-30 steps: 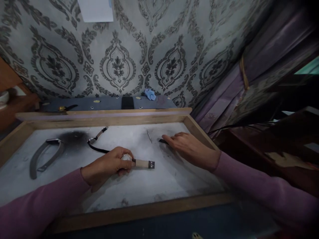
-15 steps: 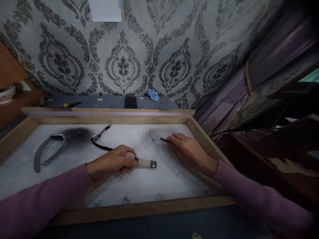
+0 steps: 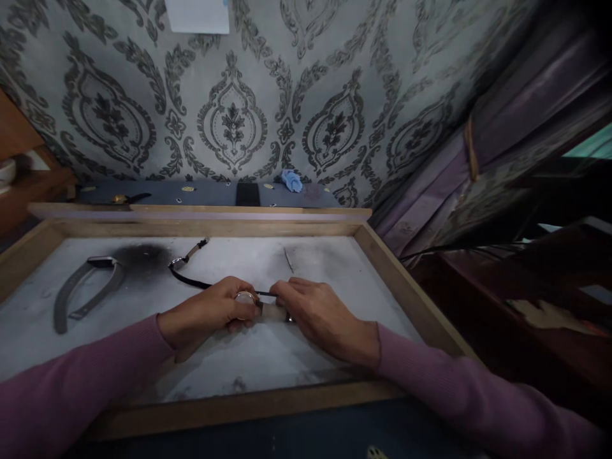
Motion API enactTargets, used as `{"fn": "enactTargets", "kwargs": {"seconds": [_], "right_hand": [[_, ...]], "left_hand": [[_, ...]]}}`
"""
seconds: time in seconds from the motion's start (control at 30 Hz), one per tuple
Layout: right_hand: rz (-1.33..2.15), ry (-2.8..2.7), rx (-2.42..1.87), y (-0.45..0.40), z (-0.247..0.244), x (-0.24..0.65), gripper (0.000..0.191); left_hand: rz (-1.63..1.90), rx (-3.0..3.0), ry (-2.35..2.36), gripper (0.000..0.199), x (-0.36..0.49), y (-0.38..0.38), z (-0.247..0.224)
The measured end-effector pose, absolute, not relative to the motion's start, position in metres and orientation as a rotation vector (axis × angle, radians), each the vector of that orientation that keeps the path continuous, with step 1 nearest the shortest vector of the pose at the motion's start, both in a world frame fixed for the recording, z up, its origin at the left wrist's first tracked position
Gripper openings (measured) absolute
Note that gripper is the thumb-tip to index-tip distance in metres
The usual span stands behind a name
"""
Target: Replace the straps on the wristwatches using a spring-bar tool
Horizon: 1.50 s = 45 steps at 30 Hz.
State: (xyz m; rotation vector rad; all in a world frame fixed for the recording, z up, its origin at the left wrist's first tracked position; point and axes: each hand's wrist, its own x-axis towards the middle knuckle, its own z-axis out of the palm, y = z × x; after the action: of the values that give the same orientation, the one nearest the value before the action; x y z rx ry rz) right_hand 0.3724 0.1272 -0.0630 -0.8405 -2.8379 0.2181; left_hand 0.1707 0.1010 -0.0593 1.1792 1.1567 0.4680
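Near the middle of the wooden-framed tray (image 3: 268,408), my left hand (image 3: 213,312) grips a round watch (image 3: 245,298) by its case, with a light strap reaching to the right. My right hand (image 3: 325,315) pinches a thin dark tool (image 3: 266,294), whose tip is beside the watch where case and strap meet. Its fingers cover the strap's far end. Whether the tip touches the watch cannot be made out. Behind my left hand lies a second watch (image 3: 178,262) with a black strap. A watch with a grey band (image 3: 88,290) rests at the left.
A thin silver tool (image 3: 289,259) lies behind my right hand. Beyond the tray's back edge are a yellowish watch with a dark strap (image 3: 125,199), a black flat object (image 3: 247,194) and a crumpled blue cloth (image 3: 291,181). A purple curtain (image 3: 430,185) hangs at the right.
My right hand has moved left with the dark tool, from the tray's right part to the watch. My left hand still grips the watch. The view has shifted slightly.
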Motion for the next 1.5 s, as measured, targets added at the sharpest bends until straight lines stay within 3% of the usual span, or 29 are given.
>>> {"fn": "enactTargets", "kwargs": {"seconds": [0.6,1.5], "right_hand": [[0.417,-2.814,-0.747,0.1275,-0.0641,0.3728,0.019],[0.414,-2.807,-0.695,0.1275,-0.0674,0.3718,0.022]], "left_hand": [[0.473,1.181,1.139,0.013,0.1702,0.1026,-0.0617],[0.508,1.112,1.165,0.016,0.1722,0.1019,-0.0639]]}}
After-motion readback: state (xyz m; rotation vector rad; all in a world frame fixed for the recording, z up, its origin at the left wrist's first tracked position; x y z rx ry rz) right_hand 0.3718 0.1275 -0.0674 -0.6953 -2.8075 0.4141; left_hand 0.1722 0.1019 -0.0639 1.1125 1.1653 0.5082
